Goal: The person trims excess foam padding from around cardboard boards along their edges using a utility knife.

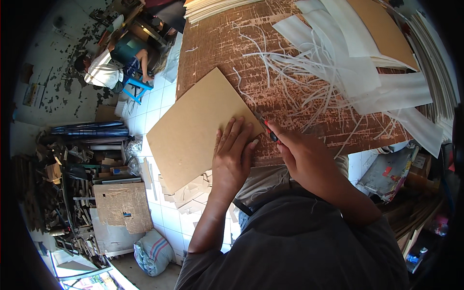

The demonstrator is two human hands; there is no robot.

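Note:
A flat tan board point(193, 125) lies at a slant on the scratched brown worktable point(212, 46), its left part jutting past the table's edge. Pressed flat on the board near its right corner is my left hand point(233, 147), fingers stretched out. My right hand point(302, 147) grips a utility knife point(270, 133) with a red and black handle. The blade lies along the board's right edge, close to the corner. To the right, thin white foam strips point(309, 72) are heaped in a tangle, beside wider white foam sheets point(353, 63).
Stacked boards point(386, 34) stand at the far right, another stack point(212, 9) at the table's back. A person point(106, 72) sits on a blue stool point(137, 88) at the far left. Cardboard offcuts point(188, 193) litter the tiled floor below. Scrap wood and a white sack point(153, 253) are at left.

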